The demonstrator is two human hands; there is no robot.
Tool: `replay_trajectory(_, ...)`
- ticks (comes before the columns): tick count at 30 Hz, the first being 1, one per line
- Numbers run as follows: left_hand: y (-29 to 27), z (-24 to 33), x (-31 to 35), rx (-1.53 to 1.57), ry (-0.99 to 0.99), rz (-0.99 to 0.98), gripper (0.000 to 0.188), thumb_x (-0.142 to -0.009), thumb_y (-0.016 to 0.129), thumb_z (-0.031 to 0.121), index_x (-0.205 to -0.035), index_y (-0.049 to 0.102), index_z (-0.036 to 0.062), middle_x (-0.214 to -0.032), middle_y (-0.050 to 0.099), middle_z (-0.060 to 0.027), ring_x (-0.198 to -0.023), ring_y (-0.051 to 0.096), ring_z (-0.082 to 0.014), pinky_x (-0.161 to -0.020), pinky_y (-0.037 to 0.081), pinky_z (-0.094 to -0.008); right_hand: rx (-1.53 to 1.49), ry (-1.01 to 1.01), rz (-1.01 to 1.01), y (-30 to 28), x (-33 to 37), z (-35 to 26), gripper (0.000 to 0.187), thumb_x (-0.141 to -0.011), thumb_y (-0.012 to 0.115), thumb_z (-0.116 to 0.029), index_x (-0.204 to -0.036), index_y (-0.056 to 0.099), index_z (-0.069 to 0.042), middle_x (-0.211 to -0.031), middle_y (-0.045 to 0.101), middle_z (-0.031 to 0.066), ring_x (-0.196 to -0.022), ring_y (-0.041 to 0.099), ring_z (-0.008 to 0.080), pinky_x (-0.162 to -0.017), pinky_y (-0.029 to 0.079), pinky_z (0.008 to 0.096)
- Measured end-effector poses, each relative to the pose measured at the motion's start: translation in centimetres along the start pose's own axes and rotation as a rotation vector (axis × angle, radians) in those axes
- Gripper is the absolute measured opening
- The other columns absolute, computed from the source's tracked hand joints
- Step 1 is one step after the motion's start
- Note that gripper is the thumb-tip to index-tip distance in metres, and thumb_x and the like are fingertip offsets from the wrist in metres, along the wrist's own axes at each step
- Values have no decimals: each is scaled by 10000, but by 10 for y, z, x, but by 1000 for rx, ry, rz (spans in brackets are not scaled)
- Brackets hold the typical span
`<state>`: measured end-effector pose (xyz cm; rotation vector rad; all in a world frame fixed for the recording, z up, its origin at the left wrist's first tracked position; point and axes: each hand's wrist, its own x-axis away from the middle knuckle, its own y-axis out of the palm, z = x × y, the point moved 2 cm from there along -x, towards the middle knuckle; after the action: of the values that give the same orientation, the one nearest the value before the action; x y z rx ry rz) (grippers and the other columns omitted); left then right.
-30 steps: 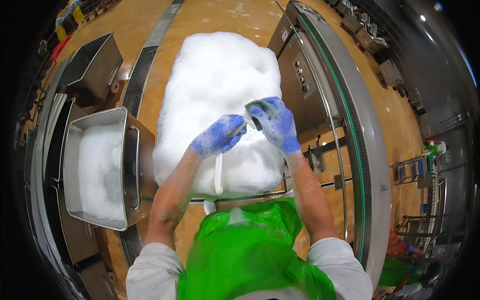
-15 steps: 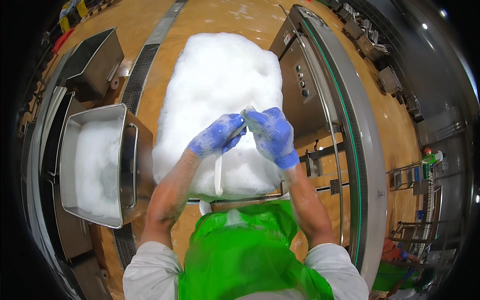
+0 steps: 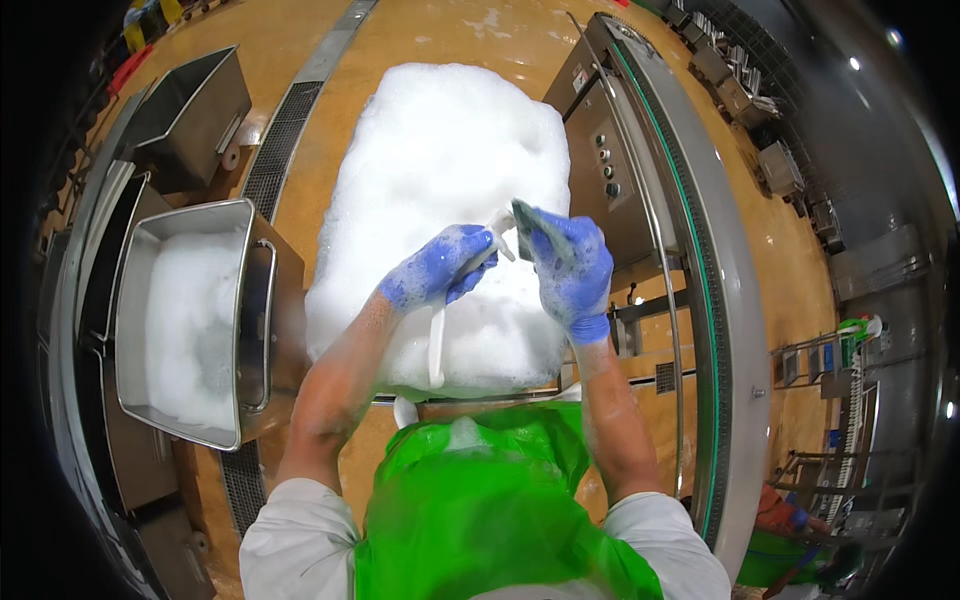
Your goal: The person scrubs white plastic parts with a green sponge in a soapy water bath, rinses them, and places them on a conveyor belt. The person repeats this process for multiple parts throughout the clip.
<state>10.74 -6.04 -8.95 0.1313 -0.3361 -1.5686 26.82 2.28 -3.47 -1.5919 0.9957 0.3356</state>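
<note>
My left hand, in a wet blue glove, is closed around a slim white curved strip. One end of the strip hangs down toward me, and another part of it shows above my fingers. Its exact kind cannot be made out. Just to the right, my right hand, also blue-gloved, grips a dark green scouring pad. The pad is apart from the strip. Both hands are over a large mound of white foam, which hides whatever lies under it.
To the left stands a steel bin with foam inside, and beyond it a second steel bin. A conveyor with a control panel runs along the right. A floor drain grate crosses the orange floor. A green apron covers my front.
My right hand has moved to the right, drawing the scouring pad away from the strip. The strip's upper part now shows. My left hand has stayed nearly still.
</note>
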Motion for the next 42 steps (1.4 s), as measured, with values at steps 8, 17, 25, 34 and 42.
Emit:
replay_trajectory(8,-8,1,1,78,-3,45,417,-986,524,428,-875,593,31,-582,492,13,-411,410,-64,-377,353,-219,-31,243,-53,7,3,31,313,-878,658,-121,-1167,724,-222,-841,700,-16,-718,640,201,-697,540,329)
replay_trajectory(17,-15,5,-3,66,2,94,374,-965,517,381,-857,600,32,-618,487,6,-416,414,-57,-355,354,-217,45,39,-144,1,26,33,397,-706,710,-7,-1065,717,-177,-788,626,20,-715,632,214,-615,543,326)
replay_trajectory(25,-12,1,-2,-116,68,33,399,-951,531,426,-879,630,46,-623,491,6,-425,420,-66,-374,367,-229,128,11,-239,5,15,21,471,-693,680,14,-1109,687,-207,-785,600,33,-691,642,230,-606,549,339)
replay_trajectory(34,-21,-3,-3,76,57,58,415,-921,564,451,-890,601,38,-591,488,0,-415,428,-75,-359,346,-220,30,26,-140,5,8,12,354,-781,704,-52,-1081,722,-238,-875,655,15,-707,650,210,-645,560,332)
replay_trajectory(42,-9,-15,-7,816,-197,-231,411,-978,494,437,-1102,572,53,-586,409,27,-440,381,-67,-382,329,-201,-533,529,-215,22,-23,-25,246,-903,711,-219,-1129,702,-123,-1072,703,74,-892,703,209,-818,553,308)
